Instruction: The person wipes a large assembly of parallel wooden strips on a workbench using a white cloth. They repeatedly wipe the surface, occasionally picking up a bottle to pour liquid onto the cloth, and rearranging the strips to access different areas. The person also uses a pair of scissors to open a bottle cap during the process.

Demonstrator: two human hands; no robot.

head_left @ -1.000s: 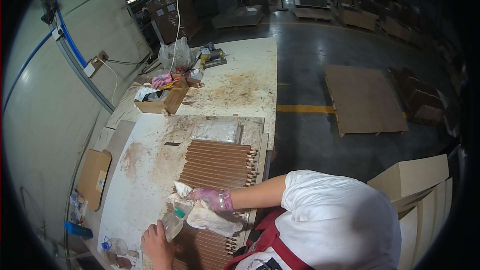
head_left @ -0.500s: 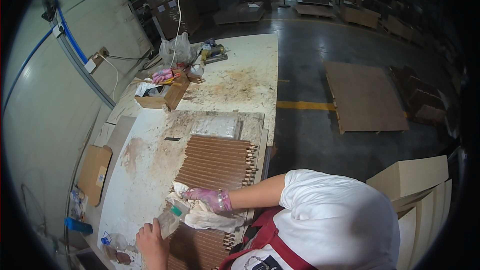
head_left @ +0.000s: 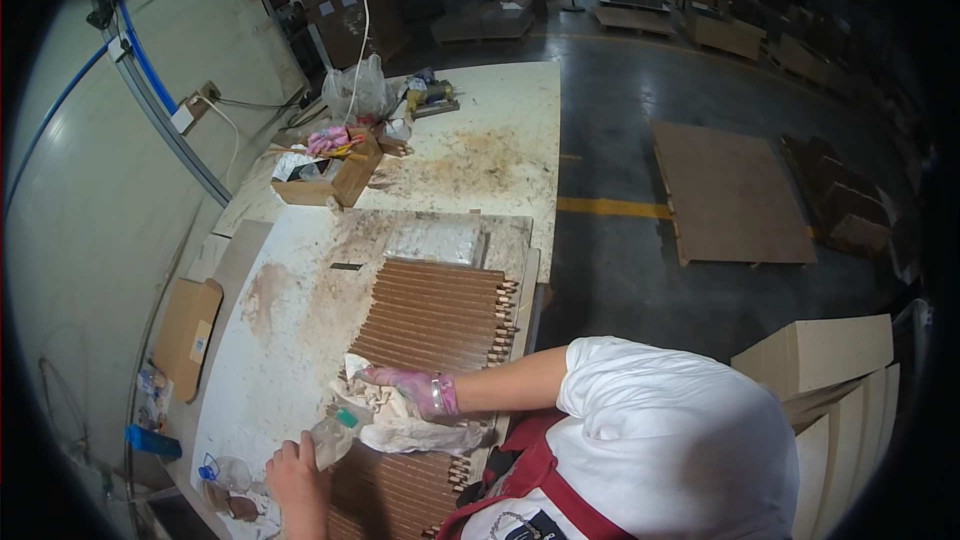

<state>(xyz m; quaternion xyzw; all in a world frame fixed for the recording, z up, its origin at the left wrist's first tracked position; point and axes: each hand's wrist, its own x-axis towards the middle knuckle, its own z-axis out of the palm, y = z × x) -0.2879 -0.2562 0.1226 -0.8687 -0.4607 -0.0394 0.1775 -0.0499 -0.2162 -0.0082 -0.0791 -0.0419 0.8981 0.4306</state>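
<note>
My left hand (head_left: 294,480) is wrapped round a clear plastic bottle (head_left: 331,443) with a green cap, tilted so that its capped end points at the cloth. A stained pink glove covers my right hand (head_left: 412,390), which grips a crumpled whitish cloth (head_left: 425,437). The cloth rests on a row of brown wooden strips (head_left: 430,310) laid side by side on the table, with pale pegs (head_left: 502,325) at their right ends. Beyond the strips lies a flat packet wrapped in clear plastic (head_left: 435,241). Part of the row is hidden under the cloth and my arm.
On the stained white table (head_left: 270,340) stands a wooden box (head_left: 352,178) of odds and ends, near a plastic bag (head_left: 362,90) and a power tool (head_left: 428,96). A larger bottle (head_left: 230,473) is at lower left. Pale boards (head_left: 815,355) are stacked at right.
My left hand and the bottle have shifted slightly to the left. My right hand stays on the cloth, a little higher in view. The whole view has shifted slightly.
</note>
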